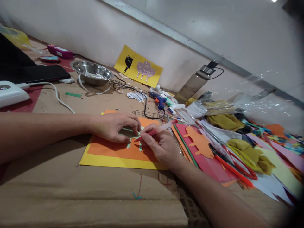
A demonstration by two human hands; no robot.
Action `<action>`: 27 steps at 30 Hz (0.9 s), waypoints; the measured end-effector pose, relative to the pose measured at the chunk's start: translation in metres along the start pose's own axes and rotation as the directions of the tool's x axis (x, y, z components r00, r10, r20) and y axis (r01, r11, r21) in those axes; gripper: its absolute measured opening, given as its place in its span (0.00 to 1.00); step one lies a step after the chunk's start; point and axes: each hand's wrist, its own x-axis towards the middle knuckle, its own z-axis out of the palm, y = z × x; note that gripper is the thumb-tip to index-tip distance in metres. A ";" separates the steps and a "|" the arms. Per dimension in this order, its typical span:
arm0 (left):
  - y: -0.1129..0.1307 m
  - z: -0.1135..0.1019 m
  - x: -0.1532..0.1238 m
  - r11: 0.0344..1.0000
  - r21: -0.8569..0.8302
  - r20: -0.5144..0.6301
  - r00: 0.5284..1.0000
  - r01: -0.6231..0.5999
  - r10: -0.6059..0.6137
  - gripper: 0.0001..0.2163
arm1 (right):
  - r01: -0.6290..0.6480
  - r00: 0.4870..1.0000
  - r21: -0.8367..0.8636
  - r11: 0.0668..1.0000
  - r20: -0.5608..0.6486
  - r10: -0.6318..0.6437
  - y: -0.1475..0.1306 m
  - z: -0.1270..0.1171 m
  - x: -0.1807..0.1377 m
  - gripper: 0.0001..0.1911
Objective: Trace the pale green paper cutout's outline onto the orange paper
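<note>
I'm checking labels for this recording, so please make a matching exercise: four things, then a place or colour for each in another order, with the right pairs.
Things:
1. pen
2. pale green cutout
3. metal bowl
4. glue gun

Places or colours:
A. mostly blue
B. on the orange sheet, partly under the left hand
C. shiny silver
D. in the right hand

Pairs: 1-D, 2-B, 3-C, 4-A

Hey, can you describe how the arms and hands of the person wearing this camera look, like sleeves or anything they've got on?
The left hand and right hand are ungloved. The left forearm and right forearm are bare, with no sleeves in view. No watch, bracelet or ring shows, though some fingers are partly hidden.
</note>
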 end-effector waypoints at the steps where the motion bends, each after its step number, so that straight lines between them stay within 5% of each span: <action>1: 0.000 0.000 0.000 1.000 -0.002 0.002 1.000 0.000 0.000 0.08 | -0.001 1.000 -0.001 1.000 0.010 0.001 -0.002 0.000 -0.001 0.12; 27: -0.001 0.002 0.002 1.000 0.002 0.007 1.000 -0.012 0.012 0.07 | -0.013 0.998 -0.123 0.992 0.062 0.021 -0.012 0.005 -0.006 0.11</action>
